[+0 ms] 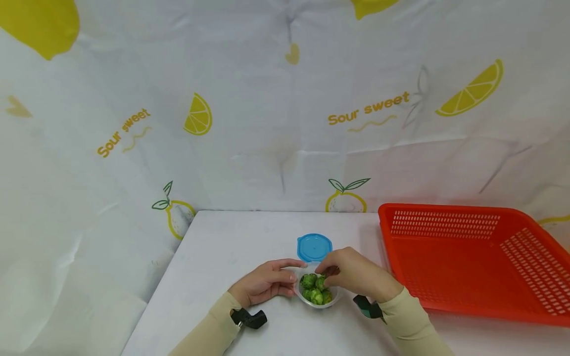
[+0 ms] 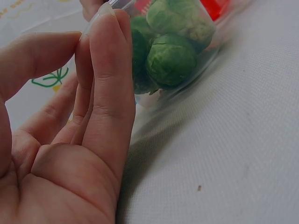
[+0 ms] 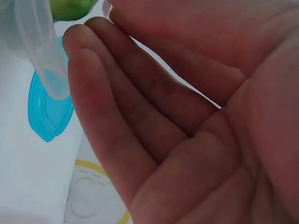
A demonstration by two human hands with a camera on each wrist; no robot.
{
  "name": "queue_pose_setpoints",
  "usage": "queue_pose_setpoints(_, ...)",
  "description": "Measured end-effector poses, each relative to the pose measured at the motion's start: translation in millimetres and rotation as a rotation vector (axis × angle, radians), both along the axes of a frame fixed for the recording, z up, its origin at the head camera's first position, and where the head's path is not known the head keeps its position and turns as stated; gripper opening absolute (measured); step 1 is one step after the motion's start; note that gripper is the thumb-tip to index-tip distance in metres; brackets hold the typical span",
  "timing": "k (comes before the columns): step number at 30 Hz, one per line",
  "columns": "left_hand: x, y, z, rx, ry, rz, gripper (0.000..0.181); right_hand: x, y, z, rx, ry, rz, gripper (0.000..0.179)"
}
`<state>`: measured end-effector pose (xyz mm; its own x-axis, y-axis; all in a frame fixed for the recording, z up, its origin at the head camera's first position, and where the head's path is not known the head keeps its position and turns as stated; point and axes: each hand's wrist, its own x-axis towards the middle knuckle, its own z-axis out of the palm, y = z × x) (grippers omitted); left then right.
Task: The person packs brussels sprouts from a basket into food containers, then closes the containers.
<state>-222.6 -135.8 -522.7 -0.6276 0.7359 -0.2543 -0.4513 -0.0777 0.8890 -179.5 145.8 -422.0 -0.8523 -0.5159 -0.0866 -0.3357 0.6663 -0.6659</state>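
Observation:
A small clear plastic container [image 1: 321, 305] with several green Brussels sprouts [image 1: 316, 296] inside stands on the white table. My left hand [image 1: 267, 281] holds the container at its left side, fingertips at the rim. In the left wrist view, sprouts [image 2: 172, 60] show through the clear wall just past those fingers. From the right, my right hand [image 1: 358, 274] reaches over the rim and pinches a sprout [image 1: 320, 282] at the top of the pile. The right wrist view shows a sprout [image 3: 72, 8] by the fingertips, its far side cut off by the frame.
A blue lid [image 1: 314, 247] lies flat just behind the container. To the right sits a large red plastic basket [image 1: 450, 262] with slotted walls. Behind the table [image 1: 249, 237] hangs a white cloth [image 1: 267, 109] printed with lemons.

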Motion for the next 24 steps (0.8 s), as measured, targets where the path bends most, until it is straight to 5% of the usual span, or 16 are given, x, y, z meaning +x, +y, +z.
queue_pose_setpoints(9, 0.8, 1.2, 1.3, 0.0, 0.025, -0.002, 0.052, -11.5, -0.8, -1.3, -0.059, 0.135, -0.199, 0.02)
queue_pose_setpoints(15, -4.5, -0.5, 3.5, -0.077, 0.085, 0.004, 0.049, -25.1, -5.3, -16.6, -0.072, 0.12, -0.339, 0.027)
queue_pose_setpoints(24, -34.5, -4.0, 25.6, -0.33, 0.259, 0.208, 0.042, -37.4, -1.6, -38.9, -0.089, 0.004, -0.51, 0.038)
